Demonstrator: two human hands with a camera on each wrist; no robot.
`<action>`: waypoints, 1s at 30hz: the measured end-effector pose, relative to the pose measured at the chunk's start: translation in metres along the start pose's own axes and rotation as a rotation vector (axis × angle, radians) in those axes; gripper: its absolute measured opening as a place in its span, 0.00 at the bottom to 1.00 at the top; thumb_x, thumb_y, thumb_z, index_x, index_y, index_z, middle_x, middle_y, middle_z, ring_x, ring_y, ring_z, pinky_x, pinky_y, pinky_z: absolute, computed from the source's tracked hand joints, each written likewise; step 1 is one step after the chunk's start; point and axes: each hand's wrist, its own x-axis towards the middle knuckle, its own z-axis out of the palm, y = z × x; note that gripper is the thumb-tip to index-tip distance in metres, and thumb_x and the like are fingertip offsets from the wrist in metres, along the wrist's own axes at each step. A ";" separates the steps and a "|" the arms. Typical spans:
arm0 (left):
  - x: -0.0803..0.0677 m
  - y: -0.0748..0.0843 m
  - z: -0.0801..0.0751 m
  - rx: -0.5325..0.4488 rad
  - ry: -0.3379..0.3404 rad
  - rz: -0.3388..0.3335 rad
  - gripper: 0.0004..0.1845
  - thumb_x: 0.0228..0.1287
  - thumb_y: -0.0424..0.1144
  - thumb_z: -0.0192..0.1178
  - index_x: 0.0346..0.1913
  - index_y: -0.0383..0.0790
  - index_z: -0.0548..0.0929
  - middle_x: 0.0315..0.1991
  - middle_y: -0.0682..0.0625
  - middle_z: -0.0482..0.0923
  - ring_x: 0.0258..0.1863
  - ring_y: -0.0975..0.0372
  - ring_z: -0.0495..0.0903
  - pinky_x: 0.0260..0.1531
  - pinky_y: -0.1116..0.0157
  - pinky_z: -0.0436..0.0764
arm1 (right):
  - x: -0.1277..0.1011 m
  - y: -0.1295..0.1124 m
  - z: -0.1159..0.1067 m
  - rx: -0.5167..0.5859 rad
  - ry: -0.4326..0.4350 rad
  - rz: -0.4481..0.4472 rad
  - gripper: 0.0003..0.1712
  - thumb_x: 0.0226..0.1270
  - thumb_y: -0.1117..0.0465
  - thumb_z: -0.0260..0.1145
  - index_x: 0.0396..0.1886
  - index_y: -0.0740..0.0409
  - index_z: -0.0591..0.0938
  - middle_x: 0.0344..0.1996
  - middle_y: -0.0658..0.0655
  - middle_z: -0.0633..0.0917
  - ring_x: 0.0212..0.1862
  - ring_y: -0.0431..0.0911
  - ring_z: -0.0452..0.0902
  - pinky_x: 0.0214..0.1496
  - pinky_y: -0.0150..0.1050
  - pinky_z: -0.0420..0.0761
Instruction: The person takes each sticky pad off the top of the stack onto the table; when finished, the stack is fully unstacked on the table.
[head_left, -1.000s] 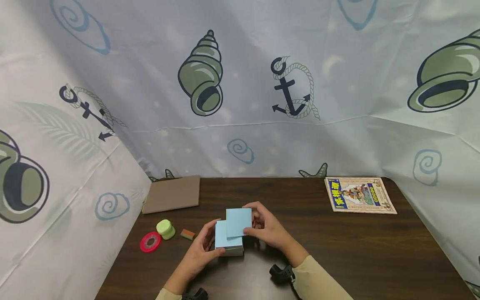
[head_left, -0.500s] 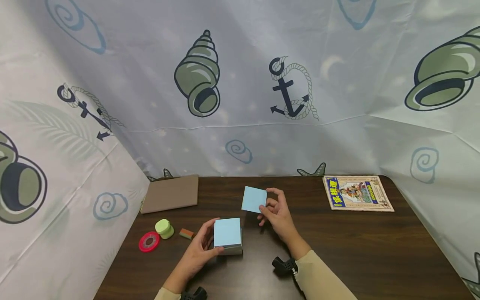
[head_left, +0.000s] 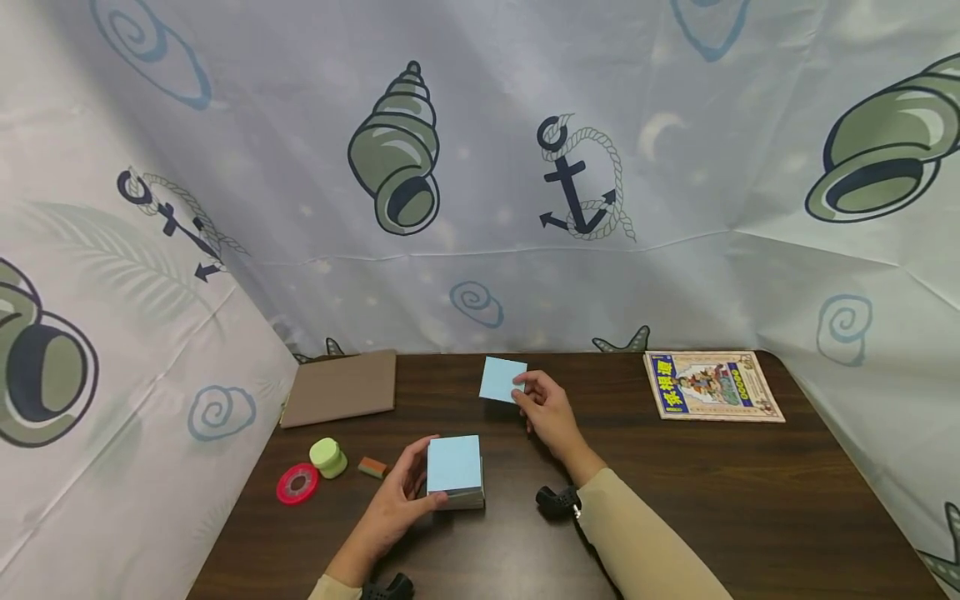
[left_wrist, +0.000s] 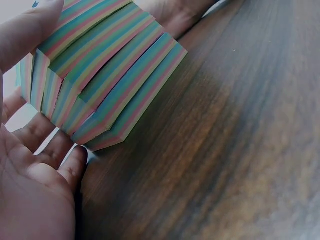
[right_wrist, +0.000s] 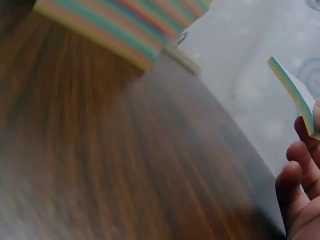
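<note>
Right hand (head_left: 546,410) pinches a thin blue slice (head_left: 502,380) near the tabletop's far edge while left hand (head_left: 397,500) grips the pad (head_left: 454,469) at centre; best lowered flat, pad steadied.

From the head we look forward and down over the worktop (head_left: 712,492). Our left wrist view sits close beside the fingers (left_wrist: 55,160), facing the striped paper block (left_wrist: 107,75). Our right wrist view, low and close, shares that block beyond its fingers (right_wrist: 300,175).
</note>
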 end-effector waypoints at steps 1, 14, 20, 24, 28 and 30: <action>0.000 0.000 0.000 0.002 0.004 -0.001 0.48 0.70 0.35 0.75 0.87 0.47 0.59 0.85 0.43 0.61 0.84 0.58 0.62 0.71 0.82 0.65 | 0.002 0.000 0.001 -0.026 -0.019 0.006 0.14 0.79 0.58 0.72 0.58 0.55 0.85 0.34 0.56 0.80 0.28 0.52 0.75 0.23 0.37 0.78; -0.002 0.000 -0.001 0.032 0.013 -0.008 0.48 0.70 0.36 0.75 0.87 0.49 0.59 0.84 0.45 0.64 0.85 0.50 0.61 0.71 0.81 0.65 | 0.026 0.002 0.009 -0.403 -0.121 0.108 0.15 0.80 0.57 0.71 0.60 0.57 0.87 0.35 0.52 0.82 0.32 0.42 0.71 0.40 0.37 0.74; -0.003 -0.002 -0.002 0.027 0.018 0.001 0.48 0.71 0.34 0.74 0.87 0.47 0.59 0.82 0.45 0.66 0.78 0.72 0.67 0.71 0.81 0.65 | 0.029 0.003 0.012 -0.545 -0.156 0.119 0.17 0.82 0.57 0.69 0.64 0.54 0.86 0.39 0.54 0.82 0.34 0.44 0.72 0.44 0.42 0.76; -0.003 -0.003 -0.001 0.017 0.010 0.008 0.48 0.71 0.34 0.74 0.87 0.47 0.58 0.84 0.45 0.63 0.82 0.65 0.63 0.72 0.81 0.65 | 0.030 0.004 0.013 -0.639 -0.168 0.097 0.17 0.84 0.55 0.66 0.66 0.53 0.86 0.42 0.54 0.83 0.38 0.44 0.74 0.48 0.45 0.78; -0.002 -0.005 0.001 0.013 -0.004 0.021 0.48 0.71 0.35 0.74 0.87 0.46 0.57 0.86 0.44 0.58 0.86 0.48 0.56 0.72 0.81 0.64 | 0.030 0.002 0.013 -0.697 -0.177 0.092 0.18 0.85 0.55 0.65 0.67 0.50 0.87 0.45 0.54 0.84 0.41 0.46 0.75 0.51 0.49 0.79; -0.001 -0.005 0.002 0.011 -0.006 0.025 0.48 0.71 0.36 0.74 0.87 0.46 0.57 0.86 0.44 0.57 0.86 0.48 0.55 0.72 0.81 0.64 | 0.030 0.001 0.013 -0.719 -0.182 0.091 0.18 0.85 0.55 0.65 0.68 0.48 0.87 0.46 0.54 0.86 0.42 0.46 0.77 0.53 0.50 0.80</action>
